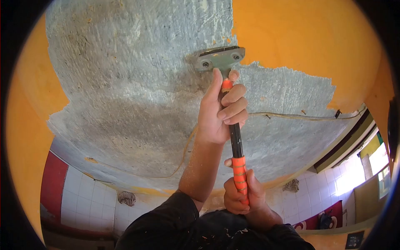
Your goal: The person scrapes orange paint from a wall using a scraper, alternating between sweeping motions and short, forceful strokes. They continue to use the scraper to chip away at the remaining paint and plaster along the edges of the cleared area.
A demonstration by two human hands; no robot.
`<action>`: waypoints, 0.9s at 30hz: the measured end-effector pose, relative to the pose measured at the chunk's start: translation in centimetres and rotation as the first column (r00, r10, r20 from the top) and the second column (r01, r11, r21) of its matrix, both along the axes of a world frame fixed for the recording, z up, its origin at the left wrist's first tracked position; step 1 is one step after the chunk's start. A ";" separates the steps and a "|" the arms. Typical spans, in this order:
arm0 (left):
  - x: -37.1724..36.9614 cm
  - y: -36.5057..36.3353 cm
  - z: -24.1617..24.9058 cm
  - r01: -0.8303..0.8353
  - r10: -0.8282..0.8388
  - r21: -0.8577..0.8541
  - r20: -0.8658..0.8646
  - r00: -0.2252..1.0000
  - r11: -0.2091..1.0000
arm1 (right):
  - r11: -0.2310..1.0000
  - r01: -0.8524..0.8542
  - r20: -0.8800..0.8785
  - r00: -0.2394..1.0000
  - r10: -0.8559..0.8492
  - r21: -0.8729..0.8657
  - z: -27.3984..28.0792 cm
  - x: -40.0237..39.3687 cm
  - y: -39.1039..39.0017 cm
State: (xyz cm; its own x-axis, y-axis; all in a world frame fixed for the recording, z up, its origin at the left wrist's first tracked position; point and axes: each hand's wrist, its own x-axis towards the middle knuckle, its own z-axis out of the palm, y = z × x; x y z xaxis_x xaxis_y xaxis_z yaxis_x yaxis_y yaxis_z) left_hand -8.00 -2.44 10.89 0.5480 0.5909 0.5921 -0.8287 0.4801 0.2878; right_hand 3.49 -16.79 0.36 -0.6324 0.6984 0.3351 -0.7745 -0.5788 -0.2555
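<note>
A long-handled paint scraper stretches upward in front of me, with a black shaft, an orange ribbed grip and a grey-green head fixed by two screws. My left hand is wrapped round the upper shaft just below the head, its thumb lying up along the side. Lower down, my right hand is closed round the orange grip at the handle's end. The scraper head lies against the bare grey plaster, its right corner near the ragged edge of the orange paint.
A thin cable runs across the plaster and loops down on the left. Small nails or hooks stick out near it at right. White tiles line the lower walls, with a red panel at left. Bright window openings are at right.
</note>
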 end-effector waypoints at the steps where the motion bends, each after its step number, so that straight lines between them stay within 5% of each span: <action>1: -0.1 -0.1 -0.4 0.006 -0.006 -0.011 0.000 1.000 1.000 | 0.995 0.076 0.102 0.991 -0.081 0.060 0.4 0.2 -0.1; 3: -0.2 0.4 -0.8 -0.061 0.060 -0.012 -0.051 0.997 0.998 | 0.978 0.158 0.189 0.965 -0.182 0.136 0.5 0.1 -0.1; 4: -0.2 0.5 -0.9 -0.133 0.131 -0.010 -0.114 0.985 0.991 | 0.896 0.352 0.464 0.768 -0.441 0.270 0.4 0.1 0.0; 5: -0.1 0.6 -1.0 -0.118 0.117 0.001 -0.112 0.987 0.993 | 0.762 0.467 0.639 0.428 -0.639 0.448 0.5 0.0 0.1; 6: 0.0 0.7 -1.1 -0.173 0.177 0.040 -0.151 0.972 0.984 | 0.648 0.526 0.686 0.156 -0.711 0.551 0.9 -0.5 -0.5; 7: 0.1 0.8 -1.0 -0.226 0.236 0.078 -0.184 0.954 0.971 | 0.631 0.537 0.679 0.137 -0.721 0.560 0.6 -0.9 -0.5; 9: 0.1 0.8 -0.5 -0.227 0.239 0.080 -0.196 0.951 0.971 | 0.349 0.492 0.485 -0.180 -0.856 0.798 0.1 -2.1 -0.4; 10: -0.1 0.8 -0.3 -0.237 0.249 0.081 -0.223 0.942 0.968 | 0.299 0.494 0.459 -0.240 -0.856 0.816 0.6 -2.6 -0.6; 16: -0.7 1.6 0.3 -0.025 0.029 0.060 -0.061 0.998 0.998 | 0.353 0.461 0.516 -0.295 -0.804 0.814 4.0 -3.9 -2.3; 18: -0.4 2.4 -0.3 0.221 -0.238 0.117 0.156 0.959 0.968 | 0.348 0.474 0.519 -0.296 -0.802 0.809 3.8 -4.0 -2.6; 24: -0.9 2.4 1.4 0.231 -0.243 0.108 0.109 0.964 0.967 | 0.432 0.587 0.607 -0.130 -0.784 0.685 5.5 -5.4 -3.0; 27: -1.2 1.9 1.1 0.190 -0.194 0.062 0.065 0.979 0.980 | 0.453 0.575 0.636 -0.159 -0.755 0.681 6.4 -5.7 -3.4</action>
